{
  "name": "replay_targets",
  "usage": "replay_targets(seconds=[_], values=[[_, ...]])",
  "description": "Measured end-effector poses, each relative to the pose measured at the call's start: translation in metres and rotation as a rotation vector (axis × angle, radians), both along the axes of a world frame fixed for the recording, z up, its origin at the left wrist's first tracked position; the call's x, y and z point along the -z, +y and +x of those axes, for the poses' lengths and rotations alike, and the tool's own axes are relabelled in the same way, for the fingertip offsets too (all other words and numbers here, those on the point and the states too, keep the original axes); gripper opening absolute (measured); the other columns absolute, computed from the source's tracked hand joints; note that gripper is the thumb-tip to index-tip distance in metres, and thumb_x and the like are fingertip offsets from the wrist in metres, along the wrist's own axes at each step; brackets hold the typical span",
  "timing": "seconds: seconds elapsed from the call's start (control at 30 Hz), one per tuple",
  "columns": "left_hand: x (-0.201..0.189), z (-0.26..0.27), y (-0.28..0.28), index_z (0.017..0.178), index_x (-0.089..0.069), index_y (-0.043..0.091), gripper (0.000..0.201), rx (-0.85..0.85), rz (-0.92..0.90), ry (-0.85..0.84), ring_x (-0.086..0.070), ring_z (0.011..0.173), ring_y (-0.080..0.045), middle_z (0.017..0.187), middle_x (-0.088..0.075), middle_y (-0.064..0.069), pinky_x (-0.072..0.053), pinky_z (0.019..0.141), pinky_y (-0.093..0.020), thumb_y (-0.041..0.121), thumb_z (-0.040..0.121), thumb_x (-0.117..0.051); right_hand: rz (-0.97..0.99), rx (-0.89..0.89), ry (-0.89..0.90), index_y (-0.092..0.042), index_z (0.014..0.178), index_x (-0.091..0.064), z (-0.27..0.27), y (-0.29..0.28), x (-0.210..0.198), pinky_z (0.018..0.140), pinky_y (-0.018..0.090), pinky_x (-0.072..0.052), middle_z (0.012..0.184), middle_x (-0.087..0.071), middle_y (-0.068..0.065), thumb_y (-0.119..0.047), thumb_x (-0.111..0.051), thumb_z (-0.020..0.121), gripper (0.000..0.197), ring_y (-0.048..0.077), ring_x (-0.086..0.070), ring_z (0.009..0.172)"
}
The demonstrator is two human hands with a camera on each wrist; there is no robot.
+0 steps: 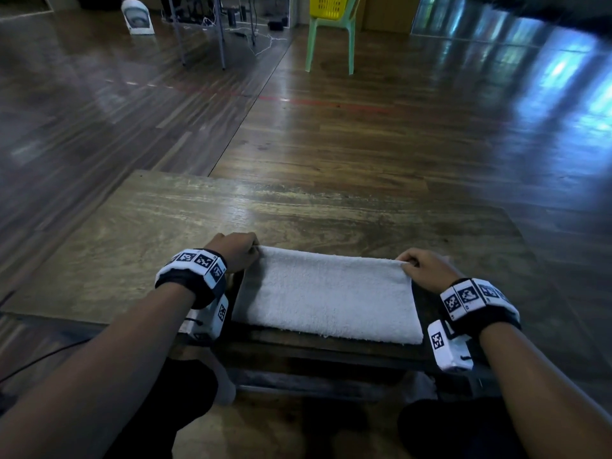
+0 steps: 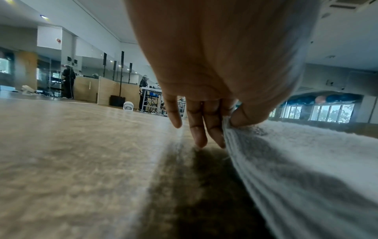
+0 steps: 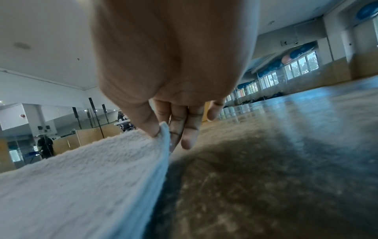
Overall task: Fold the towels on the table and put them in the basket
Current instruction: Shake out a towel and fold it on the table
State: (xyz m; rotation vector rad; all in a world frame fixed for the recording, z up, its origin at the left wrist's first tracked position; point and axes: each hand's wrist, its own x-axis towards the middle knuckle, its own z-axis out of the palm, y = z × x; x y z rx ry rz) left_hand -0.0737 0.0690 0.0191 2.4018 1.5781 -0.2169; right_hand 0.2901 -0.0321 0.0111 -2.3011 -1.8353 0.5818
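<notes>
A white terry towel (image 1: 326, 293) lies as a folded rectangle at the near edge of the wooden table (image 1: 165, 226). My left hand (image 1: 236, 251) pinches its far left corner between thumb and fingers; in the left wrist view the thumb presses the towel (image 2: 286, 153) edge while the other fingers (image 2: 197, 129) point down at the table. My right hand (image 1: 420, 265) pinches the far right corner; the right wrist view shows the towel (image 3: 92, 177) corner held under the thumb of that hand (image 3: 163, 129). The yellow basket (image 1: 328, 6) stands on a green chair far ahead.
The green plastic chair (image 1: 331, 44) stands on the wooden floor beyond the table. A white fan (image 1: 137, 18) and metal table legs (image 1: 202, 31) with cables are at the far left. People stand at a distant counter (image 2: 85, 89).
</notes>
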Motion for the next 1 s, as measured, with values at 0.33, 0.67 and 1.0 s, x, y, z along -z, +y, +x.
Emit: replay_targets(seconds=[0.33,0.67,1.0], values=[[-0.005,0.033,-0.026,0.139,-0.035,0.016,0.045,0.111,0.203,-0.015,-0.039,0.130,-0.022,0.144,-0.040,-0.005,-0.024,0.109,-0.045,0.017,0.094,-0.038,0.156,-0.092,-0.134,-0.014,0.125,-0.052,-0.053,0.007,-0.007,0.103,0.048,-0.036,0.130,-0.054,0.010,-0.020,-0.041,0.093,0.035,0.025,-0.047,0.120],[0.043,0.080,-0.084,0.150,-0.002,0.020,0.055,0.147,0.132,-0.014,0.000,0.146,-0.017,0.159,0.002,0.002,-0.007,0.114,-0.050,0.037,0.100,-0.017,-0.060,-0.262,-0.166,-0.013,0.150,-0.004,-0.131,-0.023,0.019,0.119,0.040,-0.005,0.159,0.005,0.005,-0.033,-0.022,0.101,0.056,0.018,0.005,0.146],[0.060,0.061,-0.082,0.149,0.004,0.031,0.082,0.002,0.122,-0.095,0.011,0.145,-0.018,0.158,0.011,0.006,0.008,0.114,-0.055,0.065,0.074,0.009,-0.126,-0.208,-0.293,-0.018,0.149,0.009,-0.102,-0.030,0.038,0.117,0.046,0.006,0.156,0.021,0.001,-0.058,-0.009,0.094,0.070,0.018,0.018,0.144]])
